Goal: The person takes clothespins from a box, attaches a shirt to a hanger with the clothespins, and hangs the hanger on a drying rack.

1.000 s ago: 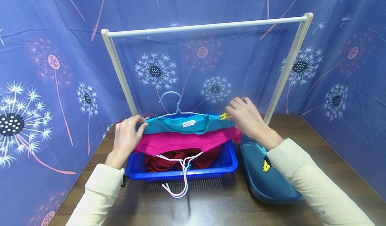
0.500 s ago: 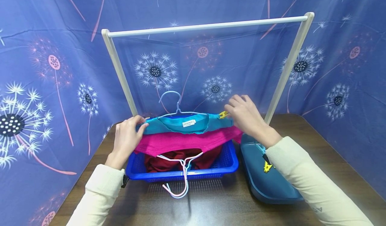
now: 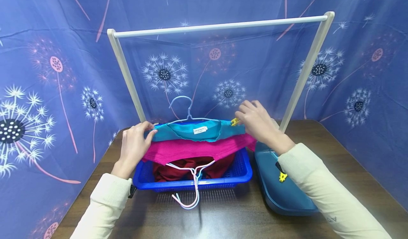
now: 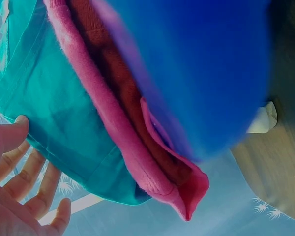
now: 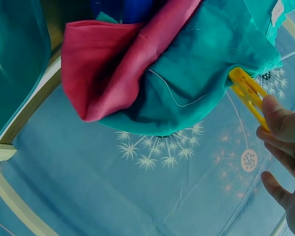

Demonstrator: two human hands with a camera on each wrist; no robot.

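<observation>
A teal shirt (image 3: 178, 133) with a white neck label lies over a magenta garment (image 3: 191, 149). A light blue hanger (image 3: 189, 113) crosses its neckline, hook upward. My left hand (image 3: 134, 146) pinches the shirt's left shoulder; in the left wrist view, the thumb lies on the teal cloth's edge, the fingers behind. My right hand (image 3: 257, 123) holds a yellow clothespin (image 5: 250, 96) between thumb and forefinger. The pin's tip meets the shirt's right shoulder edge. Pink and pale blue hangers (image 3: 194, 182) stick out toward me from the magenta garment.
Beneath the clothes stands a blue basket (image 3: 149, 186) with dark red cloth (image 3: 191, 170) inside. A dark teal tray (image 3: 291, 205) to its right holds another yellow clothespin (image 3: 282, 177). A rack with a white rail (image 3: 220, 26) rises behind, before a patterned curtain.
The right hand, with the yellow clothespin, has shifted slightly left along the shirt's shoulder. The left hand and the garments look the same.
</observation>
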